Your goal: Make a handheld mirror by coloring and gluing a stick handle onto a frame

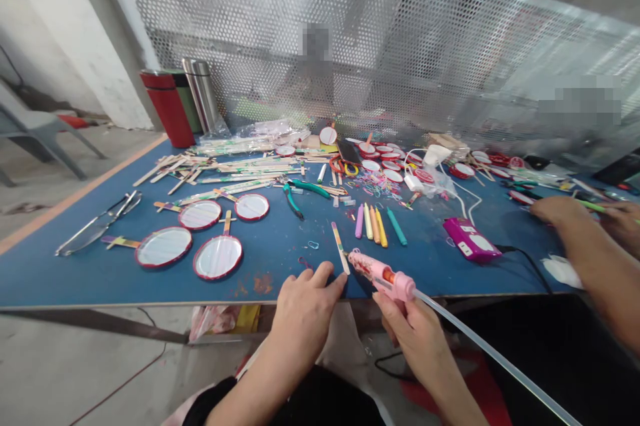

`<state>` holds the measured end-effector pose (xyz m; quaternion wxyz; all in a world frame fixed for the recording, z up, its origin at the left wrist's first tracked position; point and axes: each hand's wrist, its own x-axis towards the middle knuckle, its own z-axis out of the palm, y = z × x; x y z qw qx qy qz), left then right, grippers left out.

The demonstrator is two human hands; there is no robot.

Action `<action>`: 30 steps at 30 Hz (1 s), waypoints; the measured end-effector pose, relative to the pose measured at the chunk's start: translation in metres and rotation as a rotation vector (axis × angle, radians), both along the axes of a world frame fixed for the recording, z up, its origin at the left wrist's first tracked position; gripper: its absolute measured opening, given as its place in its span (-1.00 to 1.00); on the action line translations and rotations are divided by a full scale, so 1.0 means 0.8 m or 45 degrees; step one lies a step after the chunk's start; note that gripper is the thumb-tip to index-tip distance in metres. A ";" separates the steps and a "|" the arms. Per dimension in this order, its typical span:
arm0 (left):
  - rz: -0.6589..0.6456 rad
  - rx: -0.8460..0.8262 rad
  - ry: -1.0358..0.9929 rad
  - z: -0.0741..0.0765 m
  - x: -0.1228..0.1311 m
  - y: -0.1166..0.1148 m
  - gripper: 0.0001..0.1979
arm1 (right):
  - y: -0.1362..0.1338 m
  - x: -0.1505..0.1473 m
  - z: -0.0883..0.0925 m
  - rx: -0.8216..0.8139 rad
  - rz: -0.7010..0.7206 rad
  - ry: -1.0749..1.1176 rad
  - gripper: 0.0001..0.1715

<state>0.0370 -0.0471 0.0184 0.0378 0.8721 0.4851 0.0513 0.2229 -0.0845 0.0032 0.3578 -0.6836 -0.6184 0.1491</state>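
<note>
at the near edge of a blue work table (65,286), the person's left hand (303,319) rests with its fingers spread open and grips nothing. its fingertips (325,273) are just beside a thin painted craft stick (340,249) that lies flat on the table. the right hand (415,346) is closed tight around a pink hot glue gun (395,286). the gun's nose is very near the craft stick. a long clear glue stick (490,359) runs out of the back of the gun, down and to the right.

a bit farther off, to the left, lie four round hand mirrors (217,257) with red rims and stick handles. past them are green pliers (300,193), a row of colored sticks (367,221), and a pink box (470,239) with a black cord. at the right side, a co-worker's two hands (560,209) work near a green stick (595,207).

at the back are piles of craft sticks (240,166), a red flask (167,106), a steel flask (200,93), and a metal screen with holes (350,46).
</note>
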 end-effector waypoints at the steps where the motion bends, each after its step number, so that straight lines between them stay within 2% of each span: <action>1: 0.001 -0.002 0.000 0.000 0.000 0.000 -0.57 | 0.001 -0.001 0.000 -0.020 0.004 -0.002 -0.55; 11: 0.007 0.016 0.004 -0.001 0.000 -0.002 -0.57 | 0.003 -0.002 0.010 -0.053 0.018 -0.017 -0.56; 20: 0.007 0.031 0.002 -0.003 0.001 -0.002 -0.60 | -0.003 0.003 0.003 -0.041 0.044 -0.014 -0.57; 30: 0.015 0.052 -0.004 -0.004 0.000 -0.001 -0.57 | -0.008 0.004 0.007 -0.051 0.063 -0.017 -0.58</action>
